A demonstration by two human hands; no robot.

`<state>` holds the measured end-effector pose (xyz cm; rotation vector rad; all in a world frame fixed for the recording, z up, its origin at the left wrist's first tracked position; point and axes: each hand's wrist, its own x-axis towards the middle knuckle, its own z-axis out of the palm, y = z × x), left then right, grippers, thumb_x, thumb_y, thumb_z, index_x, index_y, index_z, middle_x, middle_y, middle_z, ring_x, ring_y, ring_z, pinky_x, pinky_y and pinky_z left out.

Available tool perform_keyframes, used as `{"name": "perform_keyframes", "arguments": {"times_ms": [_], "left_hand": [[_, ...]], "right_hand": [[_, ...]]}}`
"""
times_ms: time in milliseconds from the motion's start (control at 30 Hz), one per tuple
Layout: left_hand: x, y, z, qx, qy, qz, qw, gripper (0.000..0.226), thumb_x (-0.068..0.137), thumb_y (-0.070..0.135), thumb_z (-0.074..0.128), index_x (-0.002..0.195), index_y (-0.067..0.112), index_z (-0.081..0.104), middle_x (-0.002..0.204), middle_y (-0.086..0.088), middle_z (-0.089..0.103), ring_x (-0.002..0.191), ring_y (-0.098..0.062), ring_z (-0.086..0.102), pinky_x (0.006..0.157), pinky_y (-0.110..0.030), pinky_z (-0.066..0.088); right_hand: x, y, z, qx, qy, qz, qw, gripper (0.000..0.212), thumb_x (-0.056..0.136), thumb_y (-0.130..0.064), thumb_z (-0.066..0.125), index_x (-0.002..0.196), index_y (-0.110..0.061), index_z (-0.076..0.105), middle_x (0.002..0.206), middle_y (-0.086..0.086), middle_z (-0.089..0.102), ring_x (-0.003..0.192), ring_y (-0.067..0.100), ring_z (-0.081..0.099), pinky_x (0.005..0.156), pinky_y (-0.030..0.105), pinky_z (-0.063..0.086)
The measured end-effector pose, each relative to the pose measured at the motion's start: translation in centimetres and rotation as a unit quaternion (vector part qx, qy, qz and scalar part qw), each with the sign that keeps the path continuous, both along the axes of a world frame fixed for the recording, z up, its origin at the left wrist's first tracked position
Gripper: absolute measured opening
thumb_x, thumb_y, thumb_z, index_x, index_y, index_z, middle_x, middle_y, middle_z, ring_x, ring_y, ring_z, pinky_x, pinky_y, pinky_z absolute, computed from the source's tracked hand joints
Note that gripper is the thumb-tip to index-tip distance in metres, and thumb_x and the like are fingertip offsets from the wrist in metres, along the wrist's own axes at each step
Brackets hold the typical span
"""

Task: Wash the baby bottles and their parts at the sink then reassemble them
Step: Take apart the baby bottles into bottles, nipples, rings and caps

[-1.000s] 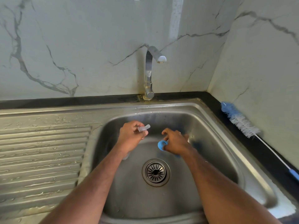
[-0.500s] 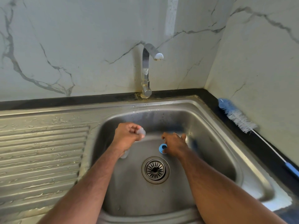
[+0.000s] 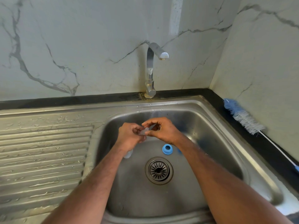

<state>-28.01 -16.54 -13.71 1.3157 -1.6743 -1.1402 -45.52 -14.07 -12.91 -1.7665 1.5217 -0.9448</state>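
Both hands meet over the back of the steel sink basin [image 3: 223, 143]. My left hand [image 3: 129, 136] and my right hand [image 3: 161, 130] both pinch a small clear silicone teat [image 3: 144, 131] between their fingertips. A blue screw ring [image 3: 167, 149] lies on the basin floor just behind the drain [image 3: 159, 170]. Another bit of blue [image 3: 179, 150] shows beside my right wrist, mostly hidden. A clear bottle part [image 3: 128, 154] peeks out under my left forearm.
The tap [image 3: 151, 70] stands at the back of the sink with no water running. A wet ribbed draining board [image 3: 43, 151] lies to the left. A blue and white bottle brush [image 3: 242, 118] rests on the black counter ledge along the right wall.
My right hand let go of the blue ring, which now lies in the basin, and rose to join the left hand on the clear teat.
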Motion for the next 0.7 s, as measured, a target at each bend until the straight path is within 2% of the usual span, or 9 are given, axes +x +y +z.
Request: {"name": "perform_keyframes", "arguments": {"times_ms": [100, 167, 233, 300, 400, 467, 533, 600, 700], "left_hand": [[0.1, 0.0, 0.1, -0.005, -0.018, -0.004, 1.0, 0.028, 0.069, -0.004, 0.087, 0.092, 0.007, 0.075, 0.082, -0.015, 0.074, 0.073, -0.021, 0.071, 0.067, -0.035, 0.064], [0.5, -0.3, 0.4, 0.001, -0.03, -0.001, 1.0, 0.046, 0.069, 0.002, 0.089, 0.109, 0.015, 0.071, 0.092, -0.008, 0.072, 0.083, -0.019, 0.072, 0.065, -0.029, 0.062], [1.4, -0.9, 0.5, -0.029, -0.055, 0.029, 0.998, 0.058, 0.067, 0.008, 0.092, 0.118, 0.02, 0.068, 0.097, -0.002, 0.069, 0.087, -0.016, 0.069, 0.073, -0.03, 0.06], [2.3, -1.6, 0.8, -0.065, -0.082, 0.057, 0.993, 0.047, 0.068, 0.008, 0.09, 0.111, 0.014, 0.071, 0.089, 0.0, 0.068, 0.08, -0.012, 0.066, 0.078, -0.03, 0.057], [2.9, -2.0, 0.9, -0.09, -0.139, 0.05, 0.985, 0.025, 0.072, 0.005, 0.087, 0.092, 0.011, 0.073, 0.071, 0.007, 0.065, 0.066, 0.0, 0.061, 0.067, -0.014, 0.049], [3.2, -2.1, 0.7, -0.091, -0.16, 0.043, 0.982, 0.021, 0.072, 0.005, 0.086, 0.085, 0.014, 0.072, 0.066, 0.009, 0.064, 0.064, 0.003, 0.06, 0.061, -0.008, 0.041], [3.5, -2.3, 0.4, -0.086, -0.167, 0.044, 0.981, 0.022, 0.072, 0.004, 0.086, 0.08, 0.017, 0.07, 0.064, 0.01, 0.064, 0.062, 0.003, 0.06, 0.059, -0.006, 0.04], [3.8, -2.4, 0.1, -0.076, -0.17, 0.043, 0.982, 0.025, 0.071, 0.003, 0.086, 0.077, 0.018, 0.068, 0.064, 0.008, 0.063, 0.06, 0.0, 0.059, 0.059, -0.009, 0.042], [4.0, -2.6, -0.3, -0.064, -0.161, 0.039, 0.984, 0.024, 0.071, 0.002, 0.086, 0.075, 0.017, 0.068, 0.069, -0.001, 0.069, 0.059, -0.009, 0.063, 0.066, -0.023, 0.053]], "right_hand": [[0.3, -0.3, -0.3, 0.01, -0.007, -0.021, 1.0, 0.017, 0.086, -0.01, 0.078, 0.101, -0.019, 0.077, 0.094, -0.006, 0.076, 0.086, 0.007, 0.072, 0.084, 0.025, 0.06], [0.1, -0.5, -0.7, 0.002, -0.001, -0.056, 0.998, 0.016, 0.087, -0.009, 0.076, 0.099, -0.019, 0.077, 0.092, -0.006, 0.075, 0.086, 0.006, 0.071, 0.082, 0.021, 0.058], [-0.2, -0.6, -1.3, 0.005, 0.02, -0.087, 0.996, 0.017, 0.086, -0.011, 0.079, 0.099, -0.02, 0.075, 0.093, -0.008, 0.073, 0.088, 0.004, 0.069, 0.083, 0.019, 0.056], [-0.1, -0.6, -2.2, 0.03, 0.076, -0.088, 0.993, 0.02, 0.083, -0.012, 0.081, 0.099, -0.022, 0.074, 0.093, -0.009, 0.071, 0.086, 0.003, 0.067, 0.082, 0.021, 0.055], [0.4, -0.3, -3.7, 0.073, 0.174, -0.051, 0.981, 0.026, 0.082, -0.009, 0.081, 0.105, -0.017, 0.072, 0.098, -0.003, 0.071, 0.09, 0.009, 0.066, 0.086, 0.028, 0.056], [0.8, -0.2, -4.2, 0.08, 0.201, -0.042, 0.975, 0.031, 0.084, -0.006, 0.079, 0.111, -0.016, 0.07, 0.103, -0.001, 0.07, 0.093, 0.012, 0.066, 0.089, 0.031, 0.057], [1.1, -0.2, -4.4, 0.075, 0.209, -0.045, 0.974, 0.033, 0.084, -0.004, 0.077, 0.113, -0.016, 0.069, 0.103, 0.0, 0.07, 0.094, 0.014, 0.067, 0.089, 0.033, 0.058], [1.4, -0.3, -4.5, 0.072, 0.218, -0.042, 0.972, 0.033, 0.084, -0.002, 0.075, 0.114, -0.014, 0.069, 0.104, 0.001, 0.071, 0.095, 0.016, 0.067, 0.089, 0.035, 0.057], [1.9, -0.4, -4.7, 0.076, 0.229, -0.037, 0.97, 0.033, 0.084, 0.001, 0.072, 0.113, -0.015, 0.069, 0.102, 0.001, 0.071, 0.092, 0.018, 0.068, 0.088, 0.037, 0.058]]}}
